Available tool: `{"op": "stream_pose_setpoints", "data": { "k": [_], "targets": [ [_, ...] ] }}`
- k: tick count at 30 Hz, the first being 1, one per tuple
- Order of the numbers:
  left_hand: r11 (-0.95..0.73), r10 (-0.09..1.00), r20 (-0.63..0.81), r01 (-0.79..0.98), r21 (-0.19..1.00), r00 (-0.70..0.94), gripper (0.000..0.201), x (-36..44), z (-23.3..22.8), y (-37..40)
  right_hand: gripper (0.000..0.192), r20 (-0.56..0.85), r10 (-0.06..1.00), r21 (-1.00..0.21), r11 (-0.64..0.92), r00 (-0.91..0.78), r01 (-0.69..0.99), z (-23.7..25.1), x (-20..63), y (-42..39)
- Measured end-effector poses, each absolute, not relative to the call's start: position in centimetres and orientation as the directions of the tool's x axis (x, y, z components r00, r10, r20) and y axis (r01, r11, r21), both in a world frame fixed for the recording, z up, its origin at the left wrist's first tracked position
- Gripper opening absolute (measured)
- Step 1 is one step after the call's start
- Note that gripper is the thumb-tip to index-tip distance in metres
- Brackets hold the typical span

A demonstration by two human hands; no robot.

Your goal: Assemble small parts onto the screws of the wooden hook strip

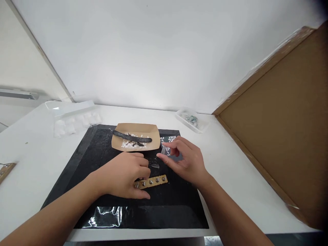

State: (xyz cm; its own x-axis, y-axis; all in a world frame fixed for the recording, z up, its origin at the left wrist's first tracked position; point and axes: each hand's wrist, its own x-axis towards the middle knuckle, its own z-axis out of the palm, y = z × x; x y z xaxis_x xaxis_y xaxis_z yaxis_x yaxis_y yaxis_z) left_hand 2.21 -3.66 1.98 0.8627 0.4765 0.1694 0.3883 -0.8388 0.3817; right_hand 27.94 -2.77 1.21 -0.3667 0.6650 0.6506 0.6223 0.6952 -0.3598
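Left hand (125, 176) laid flat over the near end of a tan strip (153, 181), fingers curled down onto it; grip closed on the strip, pressing it to the black mat (84, 164), presumably to keep it from sliding. Strip lying flat near the mat's middle, carrying a row of small metal studs (157, 179) along its length, far end left bare. Right hand (186, 160) hovering just beyond and to the right of the strip, thumb and forefinger pinched narrow around a small pale piece (164, 149); too small to identify. Small dark pointed part (155, 166) lying loose on the mat between the two hands, close to the strip. Brown paper tray (151, 128) at the far edge of the mat, holding a long dark curved piece (132, 137) and white scraps (127, 144), seemingly parked out of the working area yet within reach. Clear compartment box (74, 119) on the white worktop (235, 171) to the far left, apart from the mat. Small clear dish (191, 120) with greenish bits to the far right. Corkboard panel (282, 130) leaning along the right side. Glossy plastic sheet (107, 216) at the mat's near edge.
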Motion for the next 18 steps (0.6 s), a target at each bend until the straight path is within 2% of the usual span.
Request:
{"op": "stream_pose_setpoints", "data": {
  "k": [7, 13, 18],
  "targets": [
    [-0.866, 0.478, 0.173, 0.429, 0.258, 0.861, 0.019, 2.4, 2.0, -4.2, 0.023, 0.609, 0.660, -0.363, 0.725, -0.439, 0.585, 0.8, 27.0, -3.7],
    [-0.872, 0.488, 0.231, 0.458, 0.175, 0.841, 0.023, 2.4, 2.0, -3.9, 0.023, 0.597, 0.659, -0.359, 0.729, -0.456, 0.583, 0.7, 26.7, -4.1],
    [-0.866, 0.500, 0.241, 0.476, 0.152, 0.832, 0.027, 2.3, 1.8, -3.7, 0.021, 0.614, 0.669, -0.370, 0.712, -0.418, 0.597, 0.5, 26.8, -3.9]
  ]
}}
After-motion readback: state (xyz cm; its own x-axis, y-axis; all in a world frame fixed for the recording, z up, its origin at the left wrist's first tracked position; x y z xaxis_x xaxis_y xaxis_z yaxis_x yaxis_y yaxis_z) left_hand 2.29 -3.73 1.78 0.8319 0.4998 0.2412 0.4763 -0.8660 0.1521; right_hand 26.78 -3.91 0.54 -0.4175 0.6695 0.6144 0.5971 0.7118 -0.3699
